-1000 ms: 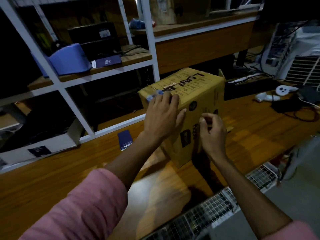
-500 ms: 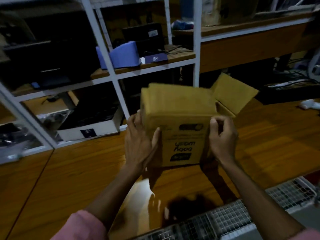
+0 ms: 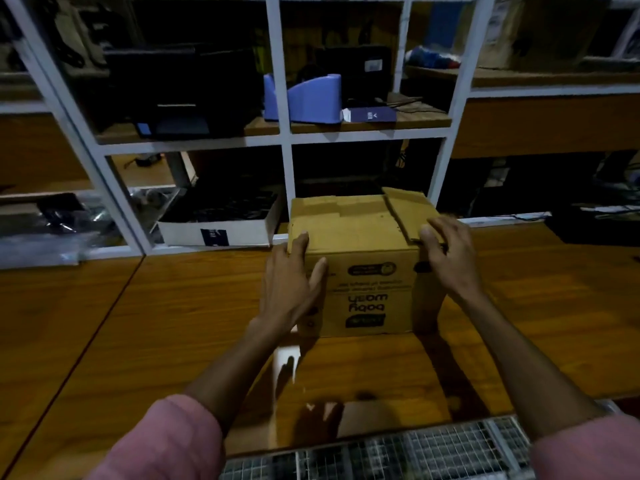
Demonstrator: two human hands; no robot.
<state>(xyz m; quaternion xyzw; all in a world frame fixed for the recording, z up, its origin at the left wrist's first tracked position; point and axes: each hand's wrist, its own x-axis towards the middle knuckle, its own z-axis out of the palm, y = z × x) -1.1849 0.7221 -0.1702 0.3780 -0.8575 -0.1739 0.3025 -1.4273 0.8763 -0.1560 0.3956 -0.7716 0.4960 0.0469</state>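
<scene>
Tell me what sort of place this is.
Probably a storeroom or workshop: white-framed shelving holds black equipment and a white box of dark parts, and a cardboard box stands on the wooden worktop.

A single wide-angle camera sits on the person's head, facing forward and tilted down. It is close in: both forearms in pink sleeves (image 3: 166,441) enter from the bottom edge. The left hand (image 3: 294,289) and right hand (image 3: 446,258) land mid-frame, either side of the brown cardboard box (image 3: 360,237). The glossy orange-brown wooden desk (image 3: 173,323) spreads beneath and beside the hands. Beyond them the view meets a white-framed shelf rack (image 3: 284,140), its bars bowed by the lens. Nearer than the hands, grey wire mesh (image 3: 415,452) lines the bottom edge.
</scene>
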